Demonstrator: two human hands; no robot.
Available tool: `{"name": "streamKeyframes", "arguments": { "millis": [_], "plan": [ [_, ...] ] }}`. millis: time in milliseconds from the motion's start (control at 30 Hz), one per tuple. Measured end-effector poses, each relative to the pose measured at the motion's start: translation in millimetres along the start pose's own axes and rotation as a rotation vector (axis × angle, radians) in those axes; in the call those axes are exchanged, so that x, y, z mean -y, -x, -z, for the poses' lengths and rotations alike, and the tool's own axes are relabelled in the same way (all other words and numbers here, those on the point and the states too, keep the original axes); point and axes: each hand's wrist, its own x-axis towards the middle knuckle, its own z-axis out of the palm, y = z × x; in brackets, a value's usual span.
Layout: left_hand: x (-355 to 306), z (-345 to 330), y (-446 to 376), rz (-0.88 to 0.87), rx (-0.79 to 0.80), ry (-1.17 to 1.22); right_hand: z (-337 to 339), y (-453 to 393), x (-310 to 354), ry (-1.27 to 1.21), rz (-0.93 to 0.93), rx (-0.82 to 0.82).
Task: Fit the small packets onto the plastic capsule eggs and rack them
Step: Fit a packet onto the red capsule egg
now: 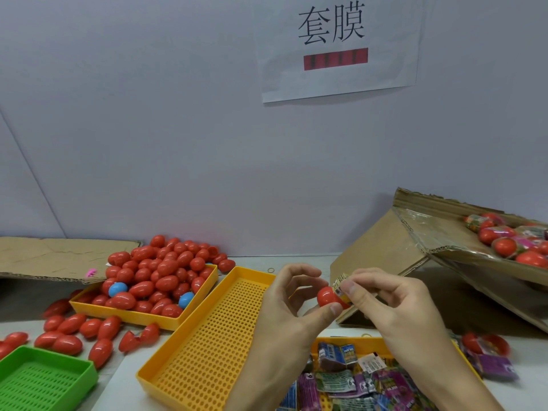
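- Crowding my hands: a perforated yellow tray (pixel 207 345) below-left, the packet tray (pixel 350 378) underneath, a tilted cardboard box (pixel 385 253) behind.
- I see the left hand (pixel 284 310) pinching a red capsule egg (pixel 326 296), long axis roughly level, pointing right.
- My right hand (pixel 394 307) pinches a small packet (pixel 341 284) at the egg's right end, above the tabletop's near edge.

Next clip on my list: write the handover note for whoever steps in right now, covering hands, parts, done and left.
Left hand holds a red egg. Right hand pinches a small packet at the egg's end, not yet fitted over it.
Bare eggs are heaped in the far yellow tray, with more loose on the table. Spare packets lie in the near tray.
Done: wrapped eggs in the cardboard box at right.
Left: the perforated yellow rack holds none.
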Motion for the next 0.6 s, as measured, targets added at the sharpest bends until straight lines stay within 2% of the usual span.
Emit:
{"name": "streamKeyframes", "arguments": {
  "millis": [600],
  "plan": [
    [-5.0, -3.3, 0.2, 0.004, 0.025, 0.003, -2.1, 0.2, 0.5, 0.075, 0.05, 0.008]
  ]
}}
